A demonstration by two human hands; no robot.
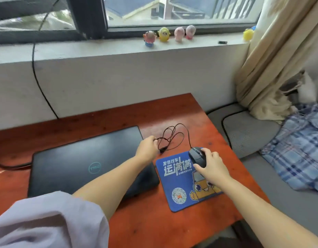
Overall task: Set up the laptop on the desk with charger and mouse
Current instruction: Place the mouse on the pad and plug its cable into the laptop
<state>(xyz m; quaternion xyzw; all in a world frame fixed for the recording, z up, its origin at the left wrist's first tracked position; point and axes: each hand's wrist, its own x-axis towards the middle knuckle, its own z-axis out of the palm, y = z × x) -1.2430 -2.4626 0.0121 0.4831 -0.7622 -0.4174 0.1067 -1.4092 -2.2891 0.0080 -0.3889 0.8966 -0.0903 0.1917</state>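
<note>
Laptop (86, 165) lies closed at lower left of centre on the desk (118, 113); judged rigid and heavy, best lifted by both side edges. Right hand (211, 168) grips the mouse (196, 156) on the blue mouse pad (177, 185). Left hand (148, 146) pinches the limp, light mouse cable (174, 138). Its plug is hidden; charger connection at the left edge is unclear.

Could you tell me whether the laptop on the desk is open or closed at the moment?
Closed. The laptop lies flat on the desk with its lid down, the logo on the lid facing up, and no screen or keyboard showing.
</note>
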